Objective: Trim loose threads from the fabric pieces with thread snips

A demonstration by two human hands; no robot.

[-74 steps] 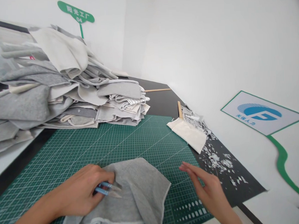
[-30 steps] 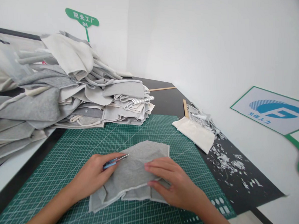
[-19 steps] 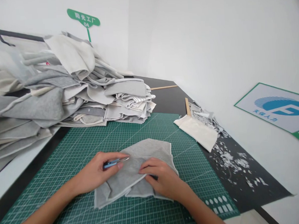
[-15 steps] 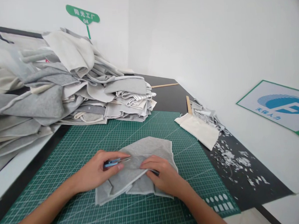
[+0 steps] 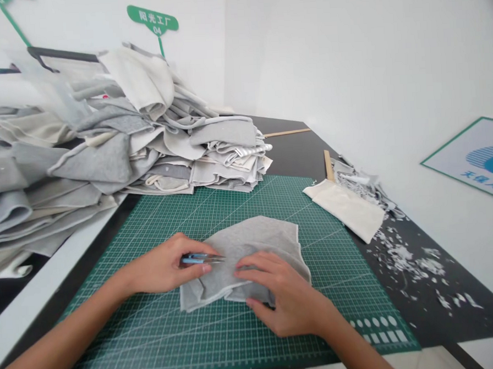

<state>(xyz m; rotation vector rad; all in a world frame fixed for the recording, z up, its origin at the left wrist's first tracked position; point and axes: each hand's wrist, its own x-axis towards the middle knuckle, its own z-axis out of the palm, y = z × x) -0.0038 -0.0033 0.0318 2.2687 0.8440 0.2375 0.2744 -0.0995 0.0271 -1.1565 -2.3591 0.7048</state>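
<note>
A pair of blue-handled thread snips [image 5: 201, 259] lies in my left hand [image 5: 168, 264], its fingers and thumb closed around the handles. The metal tips point right, over a piece of light grey fabric [image 5: 261, 230]. This fabric has pale edging and rests in loose folds on the green cutting mat [image 5: 155, 343]. My right hand [image 5: 279, 290] is on the right part of the fabric, with thumb and fingers apart. Its fingertips touch the cloth, and the palm covers the lower right folds.
A tall heap of grey and cream fabric pieces [image 5: 153, 140] stands at the back left. On the right lies a folded cream cloth [image 5: 347, 207], near a wooden strip [image 5: 328, 165] and scattered pale scraps [image 5: 403, 253]. White walls rise behind the dark tabletop [image 5: 288, 144].
My right thumb has moved away from the fingers, and the fabric edge that was between them is released. The left hand still holds the snips. The whole view has shifted slightly left.
</note>
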